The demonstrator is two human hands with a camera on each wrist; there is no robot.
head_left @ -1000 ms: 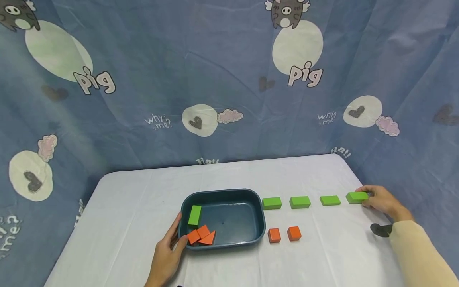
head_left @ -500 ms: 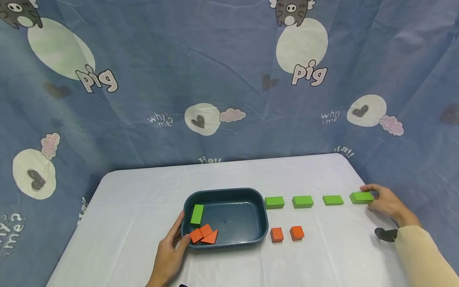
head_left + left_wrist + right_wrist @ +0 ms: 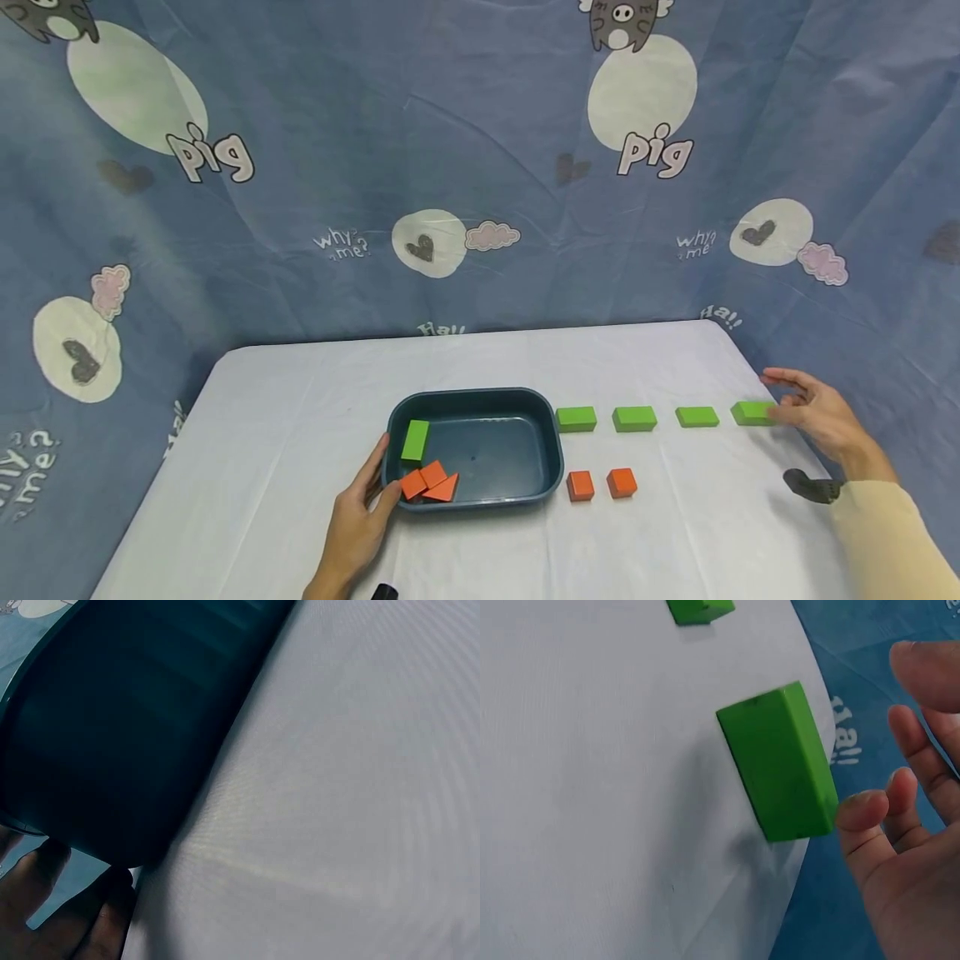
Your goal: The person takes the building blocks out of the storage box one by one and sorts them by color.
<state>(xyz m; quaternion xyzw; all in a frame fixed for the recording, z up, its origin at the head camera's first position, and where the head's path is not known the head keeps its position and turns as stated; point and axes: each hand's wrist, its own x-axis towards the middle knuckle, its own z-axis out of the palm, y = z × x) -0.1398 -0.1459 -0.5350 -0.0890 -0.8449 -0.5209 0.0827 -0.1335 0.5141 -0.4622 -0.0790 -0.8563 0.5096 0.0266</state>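
My left hand (image 3: 355, 523) holds the left end of a dark teal plastic tray (image 3: 480, 504). Its thumb lies at the front left corner of the rim, and fingertips touch the outer wall in the left wrist view. Inside the tray lie a green block (image 3: 415, 442) and several orange pieces (image 3: 433, 475), one of them triangular. At the table's right edge, my right hand (image 3: 828, 421) is beside the end green block (image 3: 752, 413), fingers spread. The right wrist view shows that green block (image 3: 776, 765) lying on the cloth, with nothing gripped by the right hand (image 3: 922, 862).
Farther left in the same row lie green blocks (image 3: 634, 419), (image 3: 697, 417) and a green block (image 3: 576, 419) close to the tray. Two orange cubes (image 3: 581, 486) lie in front. A white cloth covers the table (image 3: 300, 417); a patterned blue curtain (image 3: 480, 167) hangs behind.
My right hand has let go of the end green block, its fingers spreading and drawing back to the right. The left hand stays at the tray; the head view has shifted slightly.
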